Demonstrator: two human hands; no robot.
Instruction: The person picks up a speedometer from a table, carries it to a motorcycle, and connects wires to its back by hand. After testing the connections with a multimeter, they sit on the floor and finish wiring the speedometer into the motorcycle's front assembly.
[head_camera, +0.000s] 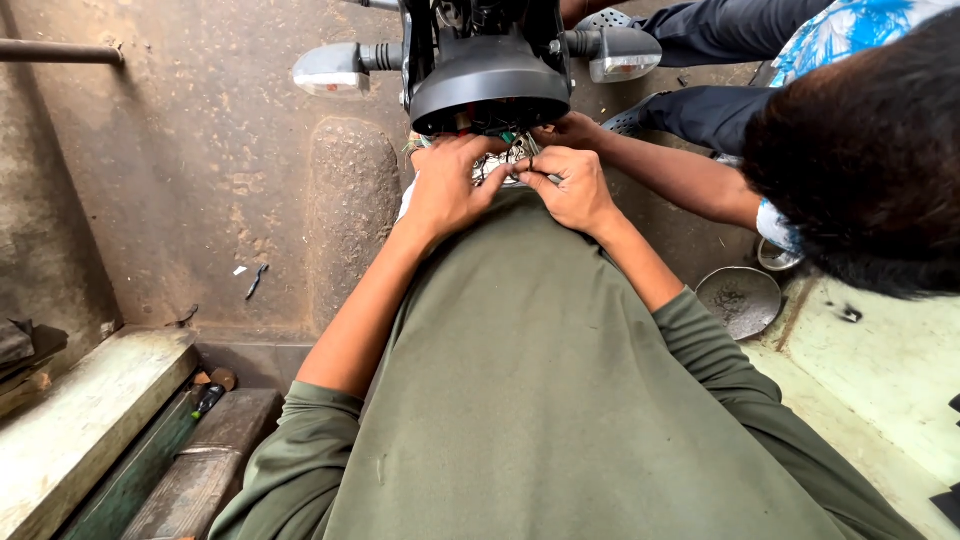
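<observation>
A small dark ring (531, 164) is pinched between the fingertips of the right hand (572, 190), just beside the left hand (447, 185), whose fingers are curled onto the wiring (497, 160) directly below the black headlamp housing (488, 95), where a co-worker's hand (570, 130) is also placed.

wiring (508, 155) | mostly hidden by hands | co-worker's fingertips hidden
</observation>
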